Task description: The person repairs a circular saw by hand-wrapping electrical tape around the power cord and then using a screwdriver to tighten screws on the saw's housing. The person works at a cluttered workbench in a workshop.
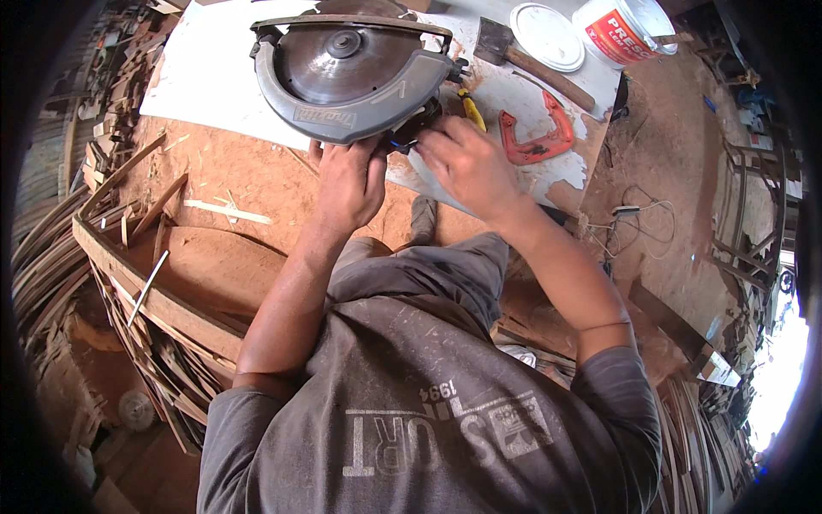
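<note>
A circular saw [364, 103] with a grey guard and a round toothed blade [342, 60] lies on the white-topped table in front of me. My left hand [349, 184] is closed at the guard's near edge, its fingertips hidden beneath the saw. At the saw's right side, the bent fingers of my right hand [471, 163] are closed near a small blue part [401, 146]. What they pinch is too hidden to name. Just beyond that hand is a yellow-and-black handle [471, 110], and a red C-shaped piece [538, 133] lies to its right.
A hammer [548, 75] with a wooden handle, a white lid [548, 37] and a white bucket [625, 30] are on the table's far right. Wood strips [227, 212] and sawdust cover the floor. A curved wooden frame [150, 287] stands left; a cable [655, 223] lies right.
</note>
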`<state>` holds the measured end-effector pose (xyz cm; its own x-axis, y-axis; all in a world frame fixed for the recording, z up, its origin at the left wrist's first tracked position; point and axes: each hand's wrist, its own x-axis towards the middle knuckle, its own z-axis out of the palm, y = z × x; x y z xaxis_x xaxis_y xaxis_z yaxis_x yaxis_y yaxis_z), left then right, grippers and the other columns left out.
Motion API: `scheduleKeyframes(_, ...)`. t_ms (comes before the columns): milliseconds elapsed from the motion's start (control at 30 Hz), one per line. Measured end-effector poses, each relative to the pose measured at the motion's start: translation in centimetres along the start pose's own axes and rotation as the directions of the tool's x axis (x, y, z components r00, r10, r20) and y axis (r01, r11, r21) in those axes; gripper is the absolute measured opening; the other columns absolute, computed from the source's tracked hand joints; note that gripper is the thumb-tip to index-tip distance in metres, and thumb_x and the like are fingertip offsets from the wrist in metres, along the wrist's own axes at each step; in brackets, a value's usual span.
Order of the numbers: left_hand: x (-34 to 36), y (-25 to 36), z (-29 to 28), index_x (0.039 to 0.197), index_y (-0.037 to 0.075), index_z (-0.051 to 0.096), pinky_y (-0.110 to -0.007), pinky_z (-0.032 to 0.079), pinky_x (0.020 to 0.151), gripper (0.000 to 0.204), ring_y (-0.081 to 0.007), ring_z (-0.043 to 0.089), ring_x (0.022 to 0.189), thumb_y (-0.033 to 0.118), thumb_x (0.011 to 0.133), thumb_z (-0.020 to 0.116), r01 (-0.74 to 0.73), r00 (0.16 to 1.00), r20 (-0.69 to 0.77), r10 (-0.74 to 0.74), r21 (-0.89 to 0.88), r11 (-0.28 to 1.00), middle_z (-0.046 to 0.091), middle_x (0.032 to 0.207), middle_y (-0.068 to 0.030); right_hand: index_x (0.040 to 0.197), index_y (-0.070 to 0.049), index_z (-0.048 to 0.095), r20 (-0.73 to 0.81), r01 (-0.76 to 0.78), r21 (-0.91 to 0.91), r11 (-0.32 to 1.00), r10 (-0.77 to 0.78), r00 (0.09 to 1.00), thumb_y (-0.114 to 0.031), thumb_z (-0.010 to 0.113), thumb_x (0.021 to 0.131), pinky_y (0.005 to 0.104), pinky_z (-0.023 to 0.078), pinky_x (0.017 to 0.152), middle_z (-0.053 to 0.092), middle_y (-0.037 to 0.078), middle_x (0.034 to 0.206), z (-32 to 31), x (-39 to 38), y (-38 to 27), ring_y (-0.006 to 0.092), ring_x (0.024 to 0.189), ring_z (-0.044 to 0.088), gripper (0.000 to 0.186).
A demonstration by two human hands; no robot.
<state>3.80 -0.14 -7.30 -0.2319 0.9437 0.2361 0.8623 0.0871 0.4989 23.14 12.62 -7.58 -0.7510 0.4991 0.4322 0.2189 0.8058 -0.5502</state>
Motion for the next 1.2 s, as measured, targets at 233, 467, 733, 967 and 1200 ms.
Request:
scheduleKeyframes(233, -0.3, -0.3, 0.4, 0.132, 0.008, 0.073, -0.054, 0.027, 0.116, 0.04, -0.0372, 0.06, 0.127, 0.025, 0.096, 0.067, -0.022, 0.998, -0.06, 0.021, -0.023, 0.999, 0.073, 0.124, -0.0167, 0.113, -0.005, 0.076, -0.19, -0.052, 0.054, 0.997, 0.061, 0.98, -0.009, 0.08, 0.093, 0.0443, 0.061, 0.088, 0.071, 0.013, 0.111, 2.3, -1.7, -2.4, 0.0319, 0.1, 0.072, 0.021)
scheduleKeyframes(467, 0.3, 0.1, 0.7, 0.127, 0.007, 0.076, -0.051, 0.031, 0.113, 0.045, -0.0354, 0.065, 0.123, 0.042, 0.099, 0.076, 0.063, 0.997, -0.045, -0.061, 0.033, 0.997, 0.076, 0.122, -0.0156, 0.115, -0.003, 0.074, -0.273, -0.164, 0.251, 0.954, 0.232, 0.934, -0.003, 0.078, 0.089, 0.0457, 0.061, 0.09, 0.073, 0.014, 0.114, 4.3, -1.6, -3.9, 0.0346, 0.104, 0.072, 0.026)
scheduleKeyframes(733, 0.6, 0.4, 1.4, 0.124, 0.012, 0.077, -0.052, 0.031, 0.114, 0.033, -0.0349, 0.064, 0.125, 0.034, 0.099, 0.076, 0.074, 0.987, -0.145, -0.063, 0.068, 0.995, 0.075, 0.122, -0.0154, 0.108, -0.001, 0.08, -0.279, -0.249, 0.345, 0.905, 0.352, 0.893, -0.012, 0.078, 0.095, 0.0441, 0.063, 0.086, 0.078, 0.019, 0.102, 2.0, -0.3, 0.5, 0.0348, 0.093, 0.078, 0.017)
scheduleKeyframes(967, 0.6, 0.1, 1.4, 0.127, 0.013, 0.076, -0.052, 0.031, 0.114, 0.035, -0.0368, 0.063, 0.127, 0.034, 0.099, 0.075, 0.079, 0.994, -0.081, -0.072, 0.084, 0.993, 0.073, 0.125, -0.0159, 0.111, -0.004, 0.082, 0.066, -0.54, 0.161, 0.826, 0.537, 0.841, -0.022, 0.078, 0.09, 0.0449, 0.062, 0.086, 0.079, 0.023, 0.097, 1.1, 5.2, 5.3, 0.0391, 0.092, 0.078, 0.028)
scheduleKeyframes(1200, 0.5, 0.4, 1.4, 0.129, 0.013, 0.076, -0.053, 0.032, 0.113, 0.038, -0.0368, 0.063, 0.127, 0.035, 0.099, 0.076, 0.045, 0.993, -0.117, -0.034, 0.089, 0.995, 0.073, 0.125, -0.015, 0.128, -0.001, 0.078, 0.308, -0.705, 0.47, 0.531, 0.65, 0.695, -0.026, 0.081, 0.095, 0.0309, 0.051, 0.057, 0.076, 0.008, 0.082, 0.1, 4.6, 5.3, 0.0105, 0.068, 0.064, 0.042)
